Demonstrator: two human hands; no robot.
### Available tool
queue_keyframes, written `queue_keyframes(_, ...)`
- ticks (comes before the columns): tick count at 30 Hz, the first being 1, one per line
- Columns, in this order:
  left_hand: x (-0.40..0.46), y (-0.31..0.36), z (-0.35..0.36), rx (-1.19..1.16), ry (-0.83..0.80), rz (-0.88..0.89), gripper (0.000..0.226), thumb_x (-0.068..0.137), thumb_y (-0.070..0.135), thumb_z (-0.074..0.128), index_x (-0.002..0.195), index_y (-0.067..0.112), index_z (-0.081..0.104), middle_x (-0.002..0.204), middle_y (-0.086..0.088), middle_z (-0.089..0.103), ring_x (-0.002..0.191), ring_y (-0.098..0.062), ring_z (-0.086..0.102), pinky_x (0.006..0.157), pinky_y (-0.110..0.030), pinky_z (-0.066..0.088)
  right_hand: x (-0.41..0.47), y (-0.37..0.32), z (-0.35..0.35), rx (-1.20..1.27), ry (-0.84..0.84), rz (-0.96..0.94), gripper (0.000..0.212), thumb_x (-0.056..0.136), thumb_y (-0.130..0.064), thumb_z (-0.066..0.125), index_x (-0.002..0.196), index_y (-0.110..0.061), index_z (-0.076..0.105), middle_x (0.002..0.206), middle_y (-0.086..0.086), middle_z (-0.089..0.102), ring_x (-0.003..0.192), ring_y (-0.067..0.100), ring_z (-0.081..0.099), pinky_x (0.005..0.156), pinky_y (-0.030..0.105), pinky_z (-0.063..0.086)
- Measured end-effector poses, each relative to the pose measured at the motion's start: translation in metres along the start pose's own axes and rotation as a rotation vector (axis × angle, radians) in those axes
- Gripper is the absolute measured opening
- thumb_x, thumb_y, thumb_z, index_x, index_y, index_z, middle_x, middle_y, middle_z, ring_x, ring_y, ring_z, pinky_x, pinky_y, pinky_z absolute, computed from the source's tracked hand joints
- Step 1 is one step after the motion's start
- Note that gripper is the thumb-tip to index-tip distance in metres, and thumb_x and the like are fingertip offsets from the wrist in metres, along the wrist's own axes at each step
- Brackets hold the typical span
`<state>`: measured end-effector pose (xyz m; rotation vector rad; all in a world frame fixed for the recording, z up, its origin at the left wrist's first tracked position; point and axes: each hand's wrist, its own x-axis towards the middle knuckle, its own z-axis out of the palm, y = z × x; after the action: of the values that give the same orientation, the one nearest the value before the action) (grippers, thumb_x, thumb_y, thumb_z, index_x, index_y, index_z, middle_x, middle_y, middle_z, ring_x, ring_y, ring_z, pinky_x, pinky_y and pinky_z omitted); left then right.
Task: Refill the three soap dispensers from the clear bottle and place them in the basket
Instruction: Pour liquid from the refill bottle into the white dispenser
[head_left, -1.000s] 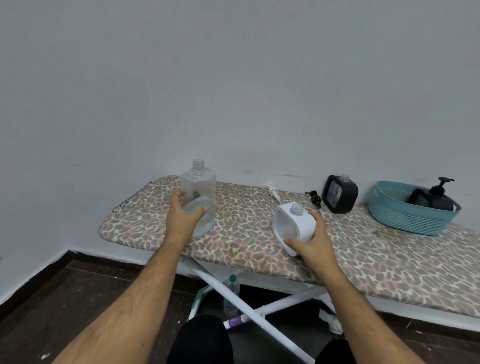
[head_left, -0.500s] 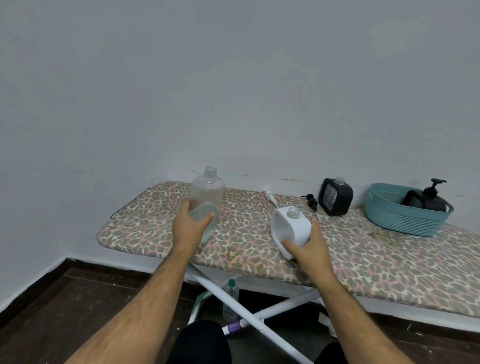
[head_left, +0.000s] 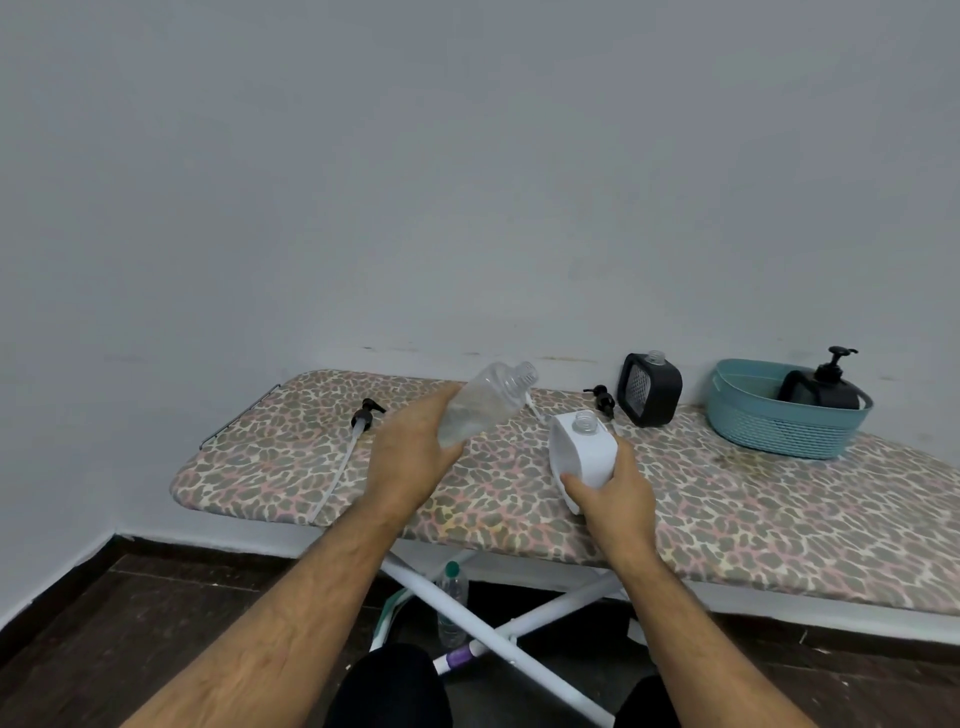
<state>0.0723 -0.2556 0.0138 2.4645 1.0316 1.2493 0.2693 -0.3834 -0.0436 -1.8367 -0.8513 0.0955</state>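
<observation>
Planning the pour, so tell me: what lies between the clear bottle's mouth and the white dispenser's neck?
Head view: just patterned board cover behind the gap between clear bottle and white dispenser.

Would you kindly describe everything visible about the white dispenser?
The white dispenser is a squarish, matte plastic-looking bottle with rounded corners and a recessed front panel. Its clear threaded neck is open, no pump fitted. It sits tilted on the leopard-print board, gripped from the lower right by the right hand. The clear bottle tips toward it without touching.

clear bottle (head_left: 480, 410) base behind left hand (head_left: 415, 457)
</observation>
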Motion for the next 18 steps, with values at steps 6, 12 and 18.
queue_keyframes(6,0.006,-0.002,0.004,0.245,-0.066,0.141,0.072,0.073,0.024,0.083,0.138,0.023,0.052,0.121,0.001,0.068,0.103,-0.020,0.066,0.081,-0.036,0.053,-0.003,-0.010,0.001,-0.118,0.038,0.014,0.075,0.083,-0.039,0.076,0.147,-0.027,0.039,0.111,0.003,0.069,0.083,0.016,0.054,0.070,0.029,0.047)
queue_keyframes(12,0.011,0.004,0.006,0.345,-0.088,0.203,0.070,0.072,0.024,0.084,0.136,0.021,0.055,0.119,-0.001,0.069,0.099,-0.022,0.066,0.078,-0.037,0.054,-0.007,-0.013,0.001,-0.148,0.033,-0.001,0.078,0.083,-0.040,0.076,0.149,-0.029,0.036,0.112,0.002,0.070,0.085,0.017,0.062,0.072,0.029,0.051)
queue_keyframes(18,0.014,0.010,0.011,0.400,-0.128,0.249,0.075,0.062,0.019,0.090,0.131,0.020,0.059,0.113,-0.001,0.071,0.094,-0.025,0.068,0.074,-0.037,0.055,-0.006,-0.010,-0.003,-0.174,0.025,0.020,0.077,0.083,-0.040,0.075,0.148,-0.027,0.036,0.110,0.004,0.071,0.086,0.019,0.062,0.069,0.024,0.041)
